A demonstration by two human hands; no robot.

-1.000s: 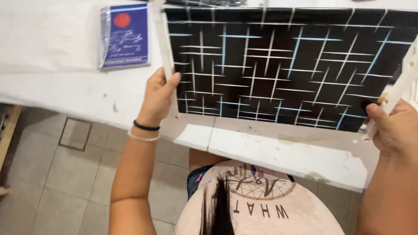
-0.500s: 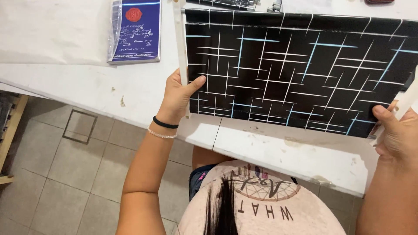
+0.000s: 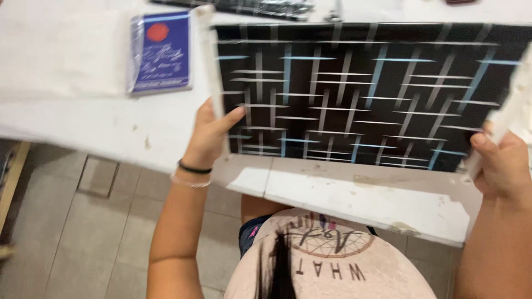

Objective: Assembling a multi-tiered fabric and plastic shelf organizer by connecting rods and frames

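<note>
While both hands grip its white edges, the big black board is held up over the table.

The left hand [image 3: 208, 135] pinches the left edge and the right hand [image 3: 501, 166] clamps the right edge of the black board [image 3: 360, 94] with thin white and blue lines. It hangs tilted above the white table [image 3: 360, 196], near a blue packet [image 3: 160, 52]. The step looks like lifting or turning it; the next move needs both grips kept firm and level.
</note>
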